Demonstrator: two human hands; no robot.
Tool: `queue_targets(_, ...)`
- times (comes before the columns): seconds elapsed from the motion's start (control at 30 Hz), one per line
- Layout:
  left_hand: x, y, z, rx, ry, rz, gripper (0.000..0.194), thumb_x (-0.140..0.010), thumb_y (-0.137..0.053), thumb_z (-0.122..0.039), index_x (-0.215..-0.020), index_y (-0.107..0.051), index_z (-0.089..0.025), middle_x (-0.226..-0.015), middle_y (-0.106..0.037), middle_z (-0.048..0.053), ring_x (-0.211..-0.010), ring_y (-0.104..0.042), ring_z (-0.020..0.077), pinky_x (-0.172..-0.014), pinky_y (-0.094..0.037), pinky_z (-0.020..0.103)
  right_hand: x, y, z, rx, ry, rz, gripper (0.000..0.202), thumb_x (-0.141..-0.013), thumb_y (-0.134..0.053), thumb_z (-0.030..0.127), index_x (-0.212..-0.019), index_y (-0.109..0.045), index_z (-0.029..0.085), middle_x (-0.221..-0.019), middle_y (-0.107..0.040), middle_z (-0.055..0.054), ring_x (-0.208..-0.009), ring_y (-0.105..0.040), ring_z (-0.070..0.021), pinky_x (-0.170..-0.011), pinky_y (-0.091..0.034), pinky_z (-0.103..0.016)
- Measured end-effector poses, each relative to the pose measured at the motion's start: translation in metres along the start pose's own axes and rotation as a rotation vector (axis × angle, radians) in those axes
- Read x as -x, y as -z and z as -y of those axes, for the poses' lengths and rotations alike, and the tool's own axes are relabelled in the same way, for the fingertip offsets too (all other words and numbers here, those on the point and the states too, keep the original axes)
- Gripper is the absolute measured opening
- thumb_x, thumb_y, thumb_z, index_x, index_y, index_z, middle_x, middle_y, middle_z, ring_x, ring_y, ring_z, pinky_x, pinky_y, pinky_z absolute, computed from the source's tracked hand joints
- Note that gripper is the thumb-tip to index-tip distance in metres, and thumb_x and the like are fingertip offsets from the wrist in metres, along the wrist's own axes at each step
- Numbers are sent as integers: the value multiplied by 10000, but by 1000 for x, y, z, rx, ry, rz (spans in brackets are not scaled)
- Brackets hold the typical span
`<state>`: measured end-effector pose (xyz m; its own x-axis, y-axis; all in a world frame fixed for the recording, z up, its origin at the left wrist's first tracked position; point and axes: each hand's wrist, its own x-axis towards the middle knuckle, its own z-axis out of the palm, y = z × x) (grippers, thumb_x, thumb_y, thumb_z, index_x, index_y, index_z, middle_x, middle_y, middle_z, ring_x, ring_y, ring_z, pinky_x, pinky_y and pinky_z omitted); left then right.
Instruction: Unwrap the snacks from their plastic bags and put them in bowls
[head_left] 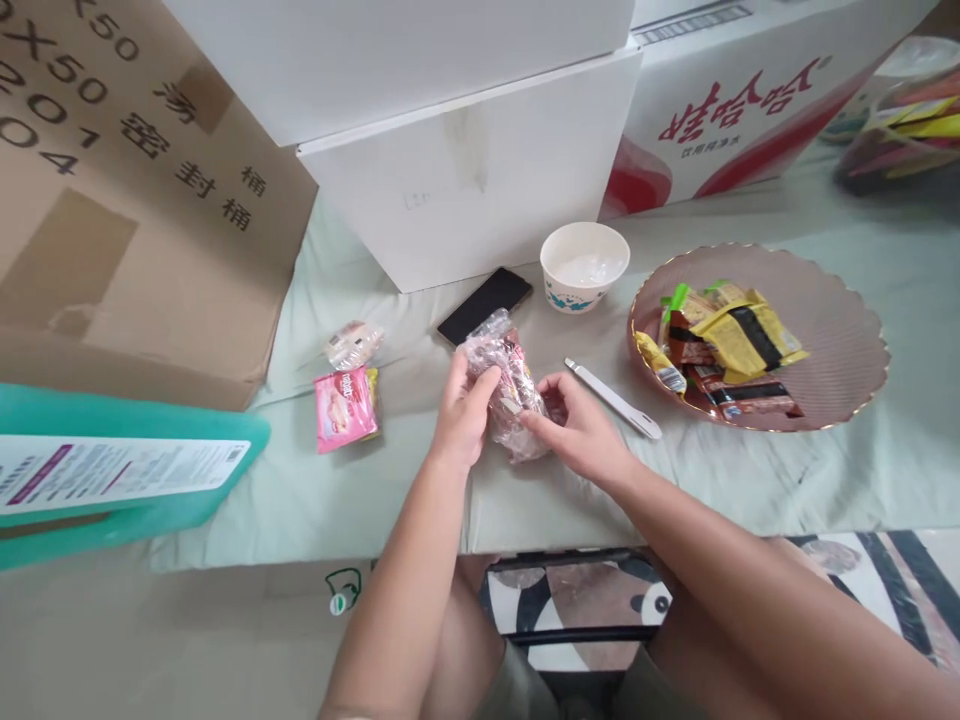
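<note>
Both my hands hold a crinkled clear plastic packet (504, 352) with reddish-brown contents that I cannot make out. My left hand (463, 405) grips its left side, thumb on top. My right hand (574, 425) pinches the lower right side. Just beyond the packet lies a black phone (486, 303). To the right of it, a white box cutter (613, 398) rests on the cloth. Left of my hands sit a pink snack packet (345, 408) and a small clear-wrapped item (354, 345).
A white paper bowl (585, 265) stands behind the cutter. At the right, a scalloped plate (847, 350) bears several snack packets. White boxes (480, 170) line the back, with a large cardboard box (142, 220) and a green container (127, 470) at the left.
</note>
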<state>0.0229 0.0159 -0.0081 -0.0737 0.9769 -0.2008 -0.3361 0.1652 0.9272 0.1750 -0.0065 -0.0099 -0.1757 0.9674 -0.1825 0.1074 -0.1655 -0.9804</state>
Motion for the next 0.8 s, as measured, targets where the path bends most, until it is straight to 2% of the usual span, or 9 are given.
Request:
queue_targets(0.07, 2, 5, 3, -61, 22, 63, 386, -798, -739, -359, -1161, -624, -294, -1122, -708, 2, -978, -663, 184, -875, -527, 307, -4, 3, 1, -69, 55, -28, 397, -763, -712, 425, -1056, -528, 230, -1060, -640, -61, -927, -625, -200, -815, -533, -362)
queue_targets(0.13, 6, 8, 4, -149, 56, 179, 329, -821, -725, -340, -1135, -641, -291, -1062, -697, -14, -904, -639, 154, -836, -510, 272, -9, 8, 3, -132, 86, -58, 488, -742, -733, 415, -1153, -537, 240, -1203, -628, -88, -1032, -629, -217, -888, -533, -380)
queue_targets(0.23, 12, 5, 4, -242, 53, 281, 247, -840, -706, -311, -1081, -661, -279, -1007, -674, -21, -856, -604, 135, -805, -487, 243, -14, 14, 5, -100, 119, -53, 376, -760, -706, 393, -1091, -627, 233, -1184, -667, -85, -1021, -650, -230, -897, -534, -394)
queue_targets(0.33, 14, -2, 6, -264, -1, 254, 200, -821, -708, -273, -1018, -671, -272, -972, -655, -25, -807, -575, 127, -753, -469, 225, -13, 16, 3, 17, 251, -134, 185, -800, -647, 327, -945, -710, 232, -1137, -704, -78, -1068, -655, -244, -958, -514, -415)
queue_targets(0.4, 13, -8, 8, -260, -27, 232, 141, -813, -705, -261, -952, -677, -260, -907, -640, -27, -752, -554, 119, -706, -453, 216, -11, 16, 1, 88, 342, -197, 173, -814, -620, 273, -932, -744, 246, -1165, -705, -77, -1115, -652, -245, -1011, -495, -430)
queue_targets(0.47, 10, -12, 10, -240, -53, 213, 93, -809, -702, -258, -898, -679, -245, -929, -656, -16, -776, -573, 121, -716, -456, 215, -8, 17, 1, 153, 401, -223, 215, -838, -596, 245, -969, -766, 263, -1218, -691, -79, -1162, -644, -243, -1052, -478, -437)
queue_targets(0.57, 5, -14, 6, -198, -92, 133, 100, -778, -725, -263, -863, -686, -226, -1073, -684, 10, -874, -615, 139, -750, -472, 221, -4, 22, 2, 253, 445, -207, 285, -891, -568, 263, -1107, -754, 267, -1392, -605, -98, -1306, -571, -259, -1109, -445, -454)
queue_targets(0.67, -1, -11, -4, -94, -64, 34, 161, -744, -747, -298, -877, -699, -221, -976, -689, 11, -800, -617, 139, -699, -483, 228, 0, 29, 0, 413, 460, -163, 311, -916, -550, 279, -1176, -717, 242, -1449, -557, -125, -1350, -532, -285, -1117, -440, -483)
queue_targets(0.8, -3, -1, -15, 0, -101, -1, 243, -793, -699, -441, -831, -710, -201, -877, -678, 23, -751, -620, 146, -683, -506, 252, 12, 39, -14, 785, 425, -173, 385, -904, -526, 229, -1273, -628, 186, -1420, -561, -187, -1324, -519, -354, -1087, -434, -545)
